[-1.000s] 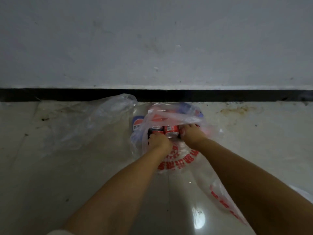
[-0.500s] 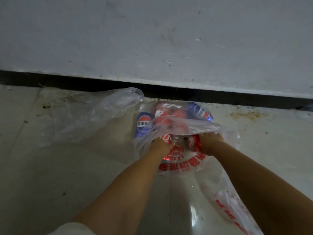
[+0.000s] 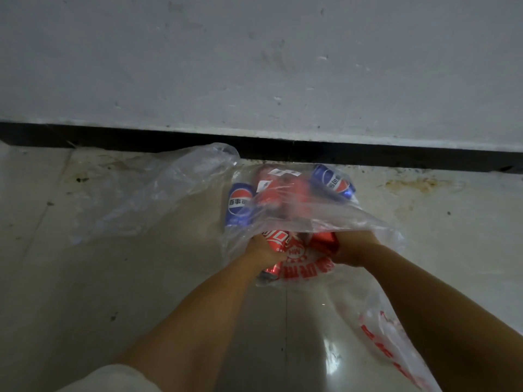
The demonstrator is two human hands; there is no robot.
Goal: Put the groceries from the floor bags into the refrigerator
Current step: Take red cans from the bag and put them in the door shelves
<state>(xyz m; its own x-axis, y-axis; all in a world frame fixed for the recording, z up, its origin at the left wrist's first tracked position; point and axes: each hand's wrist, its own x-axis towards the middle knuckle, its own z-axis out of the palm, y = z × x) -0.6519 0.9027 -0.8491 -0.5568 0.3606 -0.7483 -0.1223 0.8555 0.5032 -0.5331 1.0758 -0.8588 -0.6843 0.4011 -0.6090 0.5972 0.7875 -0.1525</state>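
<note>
Left hand (image 3: 261, 250) grips a red can (image 3: 278, 239) lying toward the wall; right hand (image 3: 353, 247) clutches another red can (image 3: 322, 241) just beside it, inside the bag (image 3: 325, 213).

Single head-worn wide-angle view, looking forward and steeply down from above the person's own forearms, which enter from the lower edge and converge toward the frame's centre. The camera faces a pale wall (image 3: 254, 66) whose dark baseboard (image 3: 283, 148) crosses the frame slightly tilted, lower at right, bowed by the lens. The tiled floor (image 3: 70, 278) fills the lower half, seen at close range. The hands, the left hand (image 3: 261, 250) and the right hand (image 3: 353, 247), lie near the centre, at arm's reach, inside a clear plastic bag (image 3: 325, 216) on the floor just before the baseboard. No second view is given, so no overlap applies.
</note>
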